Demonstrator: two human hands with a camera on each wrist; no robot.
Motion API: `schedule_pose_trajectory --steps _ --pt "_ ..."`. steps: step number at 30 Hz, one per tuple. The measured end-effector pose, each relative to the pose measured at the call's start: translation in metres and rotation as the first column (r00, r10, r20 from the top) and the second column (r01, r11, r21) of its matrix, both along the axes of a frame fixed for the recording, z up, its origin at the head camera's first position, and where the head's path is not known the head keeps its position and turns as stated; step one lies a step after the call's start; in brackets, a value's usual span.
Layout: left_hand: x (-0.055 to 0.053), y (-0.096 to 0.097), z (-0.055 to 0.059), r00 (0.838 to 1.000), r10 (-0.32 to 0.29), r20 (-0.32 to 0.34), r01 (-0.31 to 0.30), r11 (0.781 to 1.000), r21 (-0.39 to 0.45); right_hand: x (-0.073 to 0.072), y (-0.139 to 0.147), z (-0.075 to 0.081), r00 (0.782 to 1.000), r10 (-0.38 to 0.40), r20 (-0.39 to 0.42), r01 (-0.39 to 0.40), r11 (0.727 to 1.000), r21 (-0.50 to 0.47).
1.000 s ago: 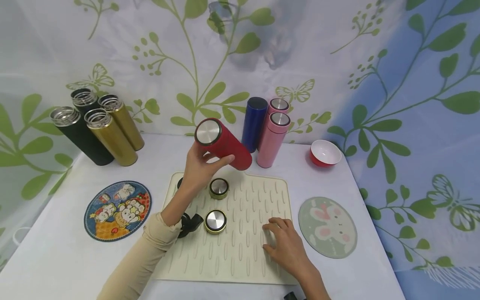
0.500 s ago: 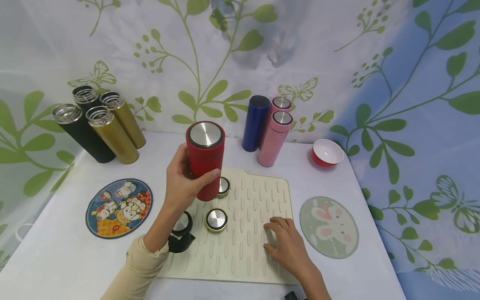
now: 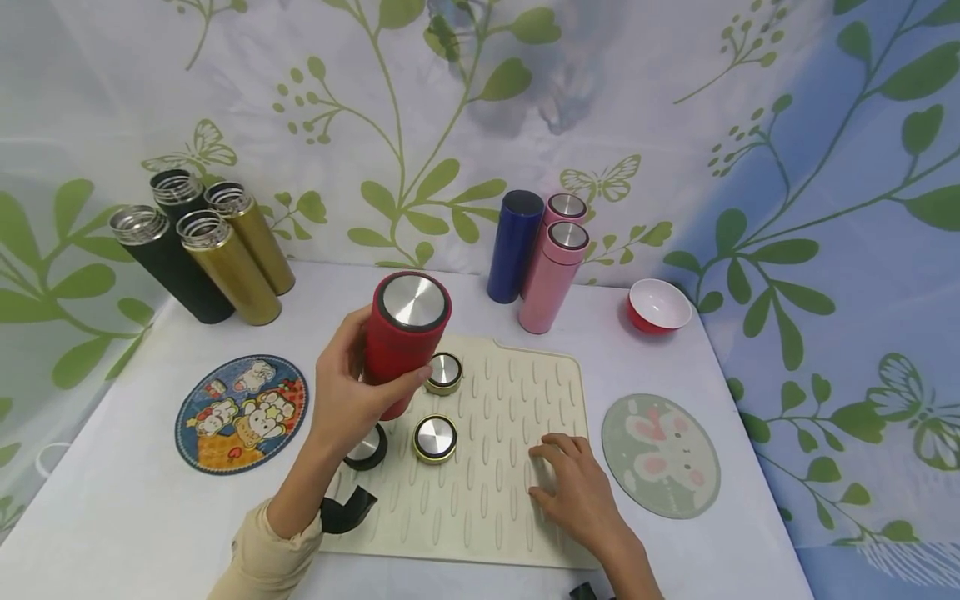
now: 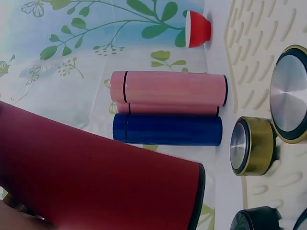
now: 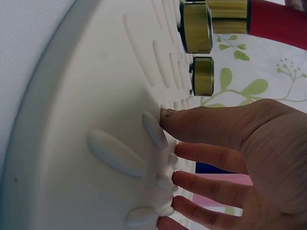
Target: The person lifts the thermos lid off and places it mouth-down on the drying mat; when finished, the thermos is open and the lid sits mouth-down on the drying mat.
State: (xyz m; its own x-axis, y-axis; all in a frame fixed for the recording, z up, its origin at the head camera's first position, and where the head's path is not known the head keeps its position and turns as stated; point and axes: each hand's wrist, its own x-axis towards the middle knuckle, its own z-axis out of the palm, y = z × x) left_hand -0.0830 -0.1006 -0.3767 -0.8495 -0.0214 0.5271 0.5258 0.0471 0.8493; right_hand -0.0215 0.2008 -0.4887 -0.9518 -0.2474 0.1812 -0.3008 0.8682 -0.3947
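My left hand grips a red thermos bottle around its side, with fingers behind it and thumb across the front. The bottle, its silver-topped lid on, is held in the air above the mat's left part; its dark base edge shows in the left wrist view. Beneath it on the cream ridged mat sit two gold-rimmed lids and a black lid, partly hidden by the hand. Relaxed fingers of my right hand rest on the mat's right side, holding nothing; the thumb touches the mat in the right wrist view.
At back left stand lidless black bottles and gold bottles. A blue bottle and two pink bottles stand behind the mat. A red-and-white bowl sits back right. Round placemats flank the ridged mat.
My left hand has brought the red thermos bottle leftward and nearer, away from the blue and pink bottles, and it has swung from a strong tilt to a more upright pose. My right hand stays put.
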Motion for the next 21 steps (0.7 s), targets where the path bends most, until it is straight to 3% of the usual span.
schedule_pose_trajectory --steps 8,15,21 --pt "0.01 -0.003 -0.001 1.0 0.008 -0.025 -0.011 0.996 -0.086 -0.001 0.0 0.001 1.0 0.002 0.008 -0.002 1.0 0.003" --pt "0.013 -0.001 -0.01 0.993 0.013 -0.121 -0.032 0.988 -0.152 -0.001 0.0 0.002 1.0 0.007 0.006 -0.007 1.0 0.009" --pt "0.02 -0.002 -0.019 0.987 0.012 -0.16 -0.049 0.972 -0.228 -0.001 0.0 0.012 0.996 0.017 0.082 -0.018 1.0 0.014"
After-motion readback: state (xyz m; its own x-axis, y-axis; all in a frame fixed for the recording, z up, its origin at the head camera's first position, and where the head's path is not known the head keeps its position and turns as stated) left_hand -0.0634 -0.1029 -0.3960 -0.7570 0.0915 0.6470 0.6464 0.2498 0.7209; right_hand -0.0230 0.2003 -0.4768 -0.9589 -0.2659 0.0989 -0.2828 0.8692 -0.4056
